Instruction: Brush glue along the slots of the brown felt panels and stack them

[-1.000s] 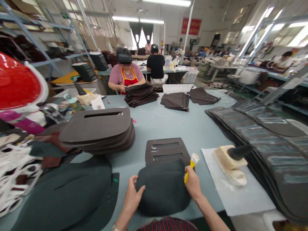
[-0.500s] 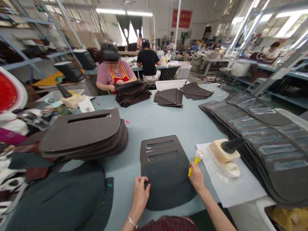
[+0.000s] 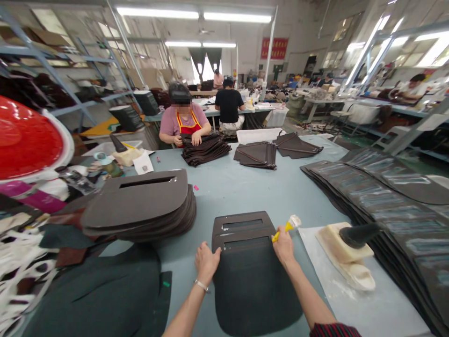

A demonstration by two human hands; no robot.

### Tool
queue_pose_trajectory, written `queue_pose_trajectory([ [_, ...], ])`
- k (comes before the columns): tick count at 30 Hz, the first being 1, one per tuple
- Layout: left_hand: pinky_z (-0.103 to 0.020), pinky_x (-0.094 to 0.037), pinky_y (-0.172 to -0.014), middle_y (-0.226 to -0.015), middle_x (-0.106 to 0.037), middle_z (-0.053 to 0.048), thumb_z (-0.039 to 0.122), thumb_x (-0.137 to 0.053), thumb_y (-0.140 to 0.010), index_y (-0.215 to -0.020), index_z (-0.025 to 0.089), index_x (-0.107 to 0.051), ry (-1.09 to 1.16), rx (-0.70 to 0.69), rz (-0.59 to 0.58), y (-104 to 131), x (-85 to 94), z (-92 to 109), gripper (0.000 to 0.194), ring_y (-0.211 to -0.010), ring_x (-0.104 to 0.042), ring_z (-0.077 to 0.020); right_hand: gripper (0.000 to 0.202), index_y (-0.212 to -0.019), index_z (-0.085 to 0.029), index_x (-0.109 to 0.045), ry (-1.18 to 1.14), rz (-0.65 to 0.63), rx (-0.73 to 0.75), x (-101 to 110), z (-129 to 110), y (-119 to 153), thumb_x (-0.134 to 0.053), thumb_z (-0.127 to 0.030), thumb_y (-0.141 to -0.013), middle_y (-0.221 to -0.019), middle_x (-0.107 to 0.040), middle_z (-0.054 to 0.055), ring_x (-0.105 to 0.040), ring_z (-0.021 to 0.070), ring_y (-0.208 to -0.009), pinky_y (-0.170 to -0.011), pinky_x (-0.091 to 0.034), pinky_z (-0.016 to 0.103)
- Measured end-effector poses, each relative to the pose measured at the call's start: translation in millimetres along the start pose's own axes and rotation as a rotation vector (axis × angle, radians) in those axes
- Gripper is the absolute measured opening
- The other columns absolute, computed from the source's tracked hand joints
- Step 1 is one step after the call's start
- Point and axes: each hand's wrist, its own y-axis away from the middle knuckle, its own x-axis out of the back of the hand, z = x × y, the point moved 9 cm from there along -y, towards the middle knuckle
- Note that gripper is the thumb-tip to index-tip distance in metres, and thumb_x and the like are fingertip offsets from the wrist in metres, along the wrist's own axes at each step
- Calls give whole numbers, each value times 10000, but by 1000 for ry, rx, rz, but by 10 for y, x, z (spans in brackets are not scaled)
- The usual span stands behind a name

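Dark panel (image 3: pixel 257 290) lies at the worktop's (image 3: pixel 203 201) near edge, overlapping slotted pieces (image 3: pixel 242 234), between both hands. Left hand (image 3: pixel 207 262): thumb at panel's upper left corner, fingers loosely curled, can't tell if pinching. Right hand (image 3: pixel 283 245): fingers closed round yellow brush (image 3: pixel 285 229), by panel's upper right corner. Red banner (image 3: pixel 274 48): characters too small to read. Worktop pale blue-green; workshop tube-lit, co-worker (image 3: pixel 184 117) at far edge.
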Motion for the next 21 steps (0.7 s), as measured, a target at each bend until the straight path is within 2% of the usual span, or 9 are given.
queue_pose_trajectory([
  [4, -411, -449, -806, -1081, -610, -216, 373, -638, -702, -1085, 119, -513, -12, 82, -33, -110, -52, 80, 476, -1026, -591, -337, 210, -1019, -183, -517, 148, -109, -36, -132, -128, -114, -472, -108, -829, -895, -530, 74, -527, 181, -796, -625, -305, 246],
  [7, -402, -460, -767, -1066, -618, -214, 378, -643, -684, -1027, 138, -533, 4, 110, -57, -142, -72, 69, 433, -997, -605, -344, 214, -1036, -185, -509, 152, -173, -70, -199, -63, -181, -479, -141, -829, -901, -533, 81, -549, 190, -799, -622, -315, 247],
  [9, -393, -454, -793, -1093, -609, -214, 347, -651, -676, -1008, 140, -524, 15, 107, -60, -159, -69, 74, 411, -1036, -591, -344, 225, -1042, -180, -495, 124, -229, -106, -252, 11, -224, -506, -174, -817, -888, -540, 79, -561, 189, -781, -616, -324, 244],
  [13, -344, -451, -777, -1022, -646, -175, 255, -601, -729, -1019, 137, -470, 52, 74, -82, -146, -92, 144, 339, -992, -621, -296, 218, -1008, -177, -473, 55, -298, -134, -335, 73, -228, -532, -215, -801, -814, -550, 51, -575, 183, -755, -599, -329, 236],
  [17, -314, -451, -675, -965, -666, -143, 226, -520, -792, -1099, 140, -384, 105, 52, -100, -93, -134, 193, 347, -877, -659, -264, 147, -959, -205, -481, 111, -176, -91, -299, 46, -109, -508, -206, -814, -810, -536, 49, -573, 215, -781, -584, -320, 253],
  [21, -293, -454, -723, -1047, -650, -153, 177, -513, -795, -1199, 155, -280, 217, 4, -69, -156, -161, 235, 467, -952, -650, -245, 159, -960, -206, -476, 92, 7, 26, -305, -27, -41, -486, -137, -816, -841, -506, 53, -553, 208, -768, -581, -330, 253],
])
